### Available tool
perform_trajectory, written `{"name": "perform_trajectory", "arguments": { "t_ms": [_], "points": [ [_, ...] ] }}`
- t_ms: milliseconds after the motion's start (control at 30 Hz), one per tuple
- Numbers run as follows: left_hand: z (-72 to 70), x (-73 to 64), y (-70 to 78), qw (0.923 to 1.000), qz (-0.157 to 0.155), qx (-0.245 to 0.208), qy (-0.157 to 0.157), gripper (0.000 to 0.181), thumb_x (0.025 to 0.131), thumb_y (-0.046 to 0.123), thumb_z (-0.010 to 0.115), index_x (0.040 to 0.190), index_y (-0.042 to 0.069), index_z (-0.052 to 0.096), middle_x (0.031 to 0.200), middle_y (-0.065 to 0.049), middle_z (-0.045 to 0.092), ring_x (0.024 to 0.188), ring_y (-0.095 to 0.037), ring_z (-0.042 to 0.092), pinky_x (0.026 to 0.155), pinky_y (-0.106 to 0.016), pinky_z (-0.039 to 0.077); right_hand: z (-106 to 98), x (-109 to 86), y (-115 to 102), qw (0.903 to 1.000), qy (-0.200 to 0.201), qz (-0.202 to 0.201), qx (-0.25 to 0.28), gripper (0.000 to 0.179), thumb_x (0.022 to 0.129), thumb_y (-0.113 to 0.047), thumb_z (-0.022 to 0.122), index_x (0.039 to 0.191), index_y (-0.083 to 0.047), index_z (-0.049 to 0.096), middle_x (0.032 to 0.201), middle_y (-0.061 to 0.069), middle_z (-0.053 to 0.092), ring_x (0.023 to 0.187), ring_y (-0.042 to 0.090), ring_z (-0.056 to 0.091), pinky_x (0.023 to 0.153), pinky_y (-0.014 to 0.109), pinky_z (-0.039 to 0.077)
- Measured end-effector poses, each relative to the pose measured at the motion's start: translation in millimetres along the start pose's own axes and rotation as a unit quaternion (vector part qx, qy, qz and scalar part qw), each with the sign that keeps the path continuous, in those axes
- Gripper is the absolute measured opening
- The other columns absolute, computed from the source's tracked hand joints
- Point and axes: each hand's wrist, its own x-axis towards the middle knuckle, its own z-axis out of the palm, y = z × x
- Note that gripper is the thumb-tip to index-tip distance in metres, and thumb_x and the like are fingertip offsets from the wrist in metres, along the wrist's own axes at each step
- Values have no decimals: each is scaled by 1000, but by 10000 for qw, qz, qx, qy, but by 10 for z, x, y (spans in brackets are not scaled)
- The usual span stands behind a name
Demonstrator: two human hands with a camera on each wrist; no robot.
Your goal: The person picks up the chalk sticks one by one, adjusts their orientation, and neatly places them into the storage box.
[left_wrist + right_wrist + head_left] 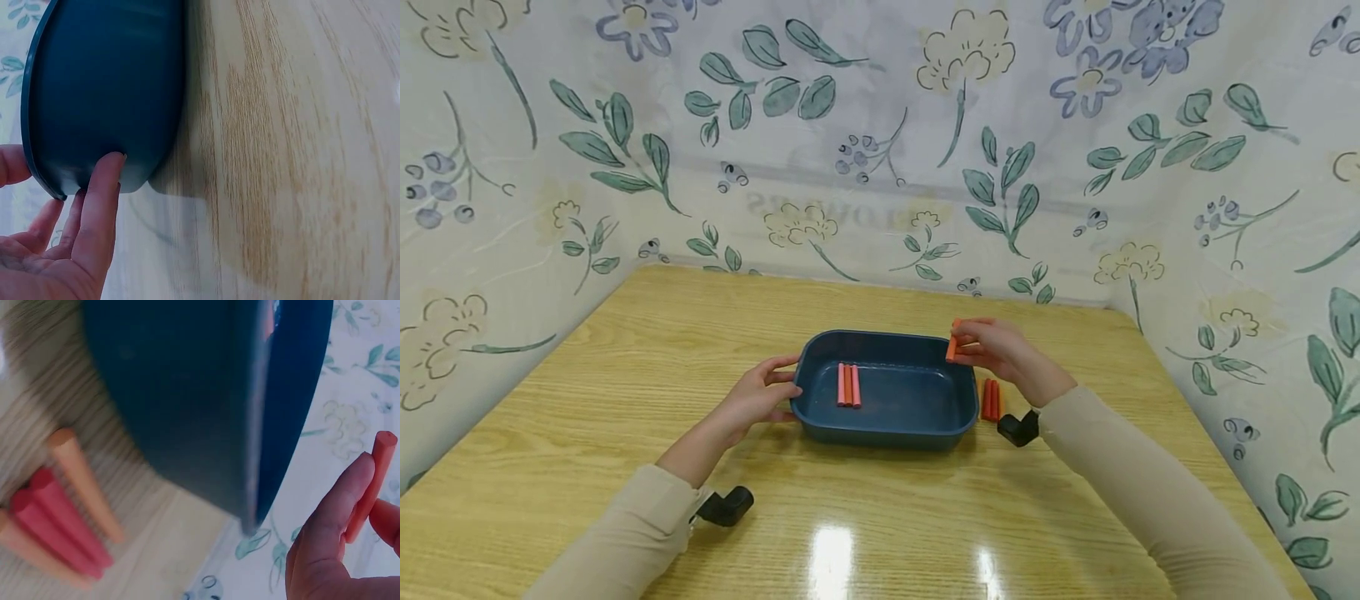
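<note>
A dark blue rectangular basin (883, 435) stands on the table. My left hand (762, 393) holds its left end, thumb at the rim and fingers against the outer wall (94, 94). Inside the basin's left part lie three slim sticks side by side, an orange stick (848, 386) between two pink ones. Over the right rim, my right hand (997, 343) pinches an orange-red crayon-like stick (374, 487) between thumb and fingers, raised above the basin. On the table just right of the basin lie several more sticks, red sticks (65, 515) between orange ones (86, 484).
The wood-grain table (587, 400) extends around the basin. Floral cloth (880, 167) walls in its back and sides. A black camera mount (726, 506) sticks out at the left wrist, another black mount (1018, 429) at the right wrist, close to the loose sticks.
</note>
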Motion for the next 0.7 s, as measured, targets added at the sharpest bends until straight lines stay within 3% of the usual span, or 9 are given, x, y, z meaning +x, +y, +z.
{"name": "perform_trajectory", "arguments": {
  "t_ms": [267, 700],
  "points": [
    [-7, -1, -1, 10000, 17, 76, 10, 56, 92, 1, 49, 143, -1, 27, 135, -31, 34, 108, -38, 54, 79, -43, 52, 233, 80, -90, 9989, -316, 57, -333, 42, 93, -11, 55, 130, 5, 45, 99, 13, 50, 76, 19, 58, 82, 33, 53],
    [-16, 3, -20, 9999, 54, 119, -36, 56, 93, 3, 49, 144, -1, 25, 135, -31, 35, 106, -35, 56, 80, -39, 53, 606, 290, -139, 9960, -537, 665, -272, 37, 88, -6, 62, 122, 5, 52, 103, 15, 58, 84, 23, 60, 77, 33, 54]
  ]
}}
